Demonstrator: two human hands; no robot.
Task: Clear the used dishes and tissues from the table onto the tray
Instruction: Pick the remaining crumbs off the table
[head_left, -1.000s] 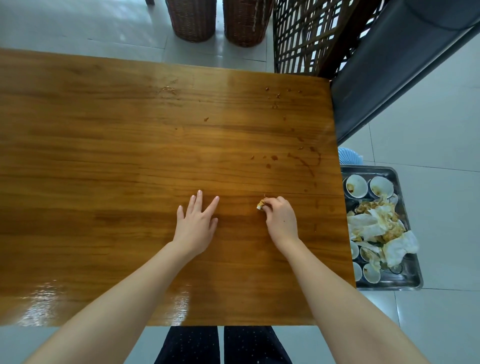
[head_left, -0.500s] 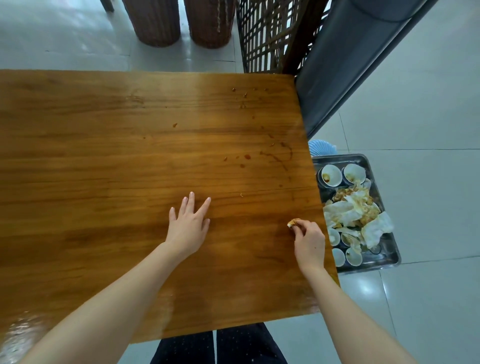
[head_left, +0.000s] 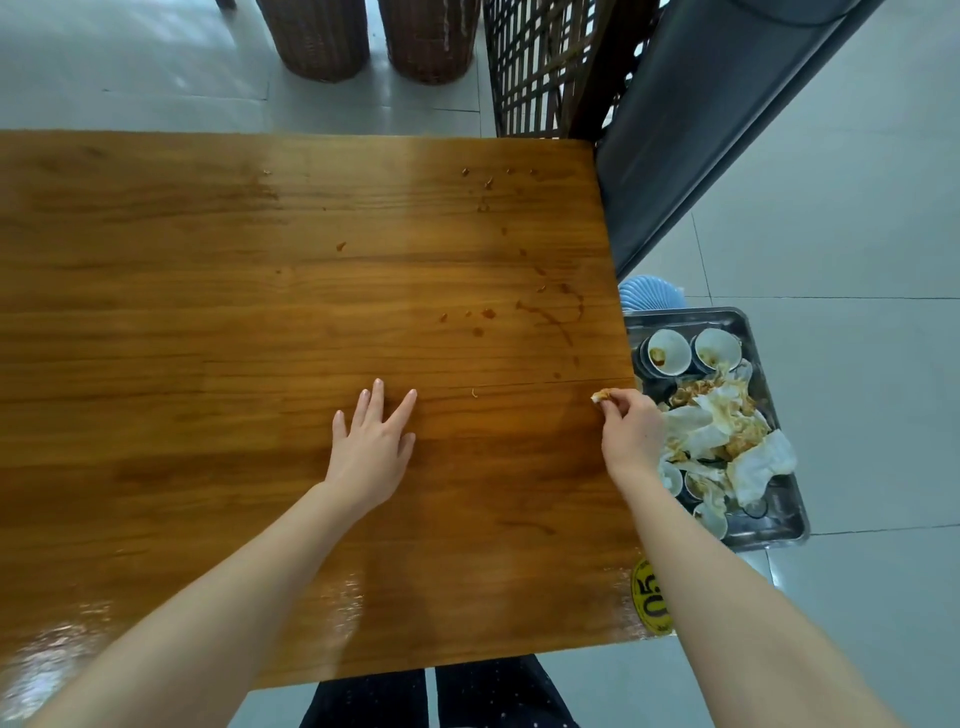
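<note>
My right hand (head_left: 631, 434) pinches a small stained tissue scrap (head_left: 599, 397) at the right edge of the wooden table (head_left: 234, 322), right beside the metal tray (head_left: 779, 514). The tray sits lower, to the right of the table, and holds several white bowls (head_left: 669, 352) and crumpled stained tissues (head_left: 756, 465). My left hand (head_left: 370, 449) lies flat and open on the table's middle, fingers spread, holding nothing. A tiny crumb (head_left: 474, 393) lies between the two hands.
Brown sauce stains and crumbs (head_left: 550, 312) dot the table's right side. A yellow number sticker (head_left: 649, 597) sits at the near right corner. A pale blue object (head_left: 649, 293) lies behind the tray. Two wicker baskets (head_left: 322, 36), a lattice screen (head_left: 540, 67) and a dark bench (head_left: 691, 130) stand beyond.
My right hand has carried the tissue scrap rightward from the table's middle to its right edge by the tray. The left hand has stayed flat in place.
</note>
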